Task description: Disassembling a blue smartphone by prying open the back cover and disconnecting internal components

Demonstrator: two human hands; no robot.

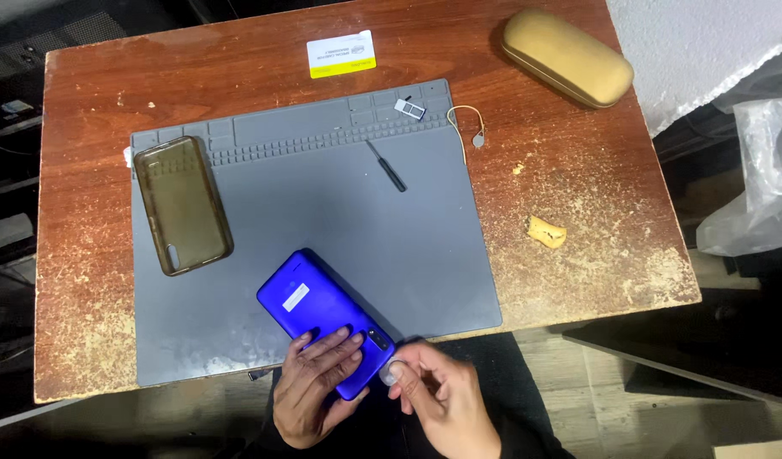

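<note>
Blue phone [323, 319] lies back-side up, tilted diagonally, at the near edge of the grey work mat [408, 246]; its lower end w/ the camera strip hangs just past the mat edge toward the person. A small white sticker sits on its back.

Left hand [312, 387] lies on the phone's lower end, fingers [327, 348] spread flat over the back and thumb wrapped under the edge, so it's closed around the phone. Right hand [442, 399] is just beside the phone's lower corner, thumb and forefinger pinched together at that corner; whether sth small is held in the pinch, can't tell.

On the mat's left part: a clear brownish phone case [182, 204], lying open side up. Mid-mat, well apart from the hands: a small black screwdriver [386, 166]. In the mat's top compartments, a small SIM tray [410, 108].

Just off the mat's top right corner, a thin wire loop w/ a small tag [469, 127] on the brown worn bench [578, 212]. Further out: yellow-white card [341, 53] at the far edge, tan glasses case [567, 57] at far right corner, and a yellowish scrap [546, 231] on the right side.
</note>
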